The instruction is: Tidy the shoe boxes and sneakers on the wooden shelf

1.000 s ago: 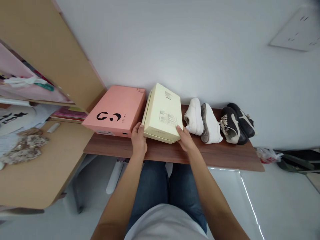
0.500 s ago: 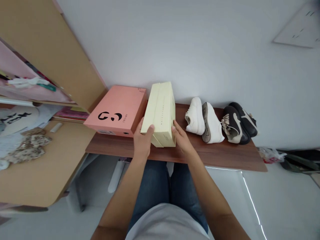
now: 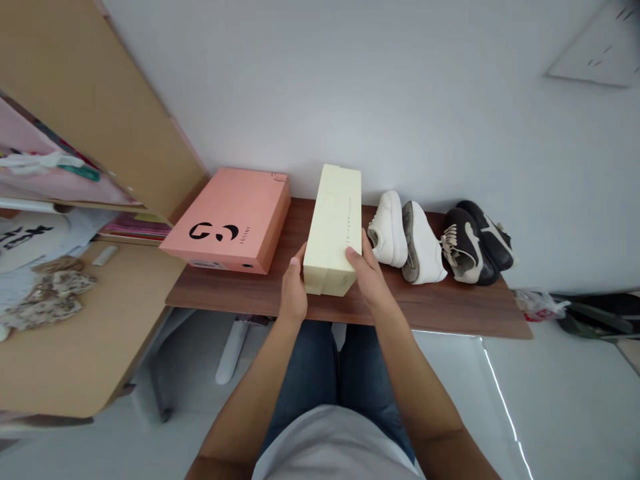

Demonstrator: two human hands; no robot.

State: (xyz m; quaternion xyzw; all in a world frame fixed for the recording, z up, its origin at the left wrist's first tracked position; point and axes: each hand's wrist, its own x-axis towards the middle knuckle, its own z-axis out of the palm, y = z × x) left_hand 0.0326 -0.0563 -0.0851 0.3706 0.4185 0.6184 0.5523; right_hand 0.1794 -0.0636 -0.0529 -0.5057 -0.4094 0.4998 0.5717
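Nearest, above the person's jeans (image 3: 320, 380), both hands reach to the front edge of the brown table (image 3: 450, 310). The left hand (image 3: 294, 293) lies flat against the near left face of the cream box (image 3: 335, 220), and the right hand (image 3: 367, 277) clasps its near right corner, thumb on top. Between them they clamp the box at its near end.

The box stands on a long narrow side and runs away toward the wall (image 3: 350, 100). It seems to rest on the table, though its lower edge is hidden behind the hands. A box this tall and thin tips easily, so even pressure from both palms, held low, would suit it best.

A pink box (image 3: 235, 220) lies apart to its left. White sneakers (image 3: 407, 237) sit just beside it on the right, with dark sneakers (image 3: 475, 243) beyond them.
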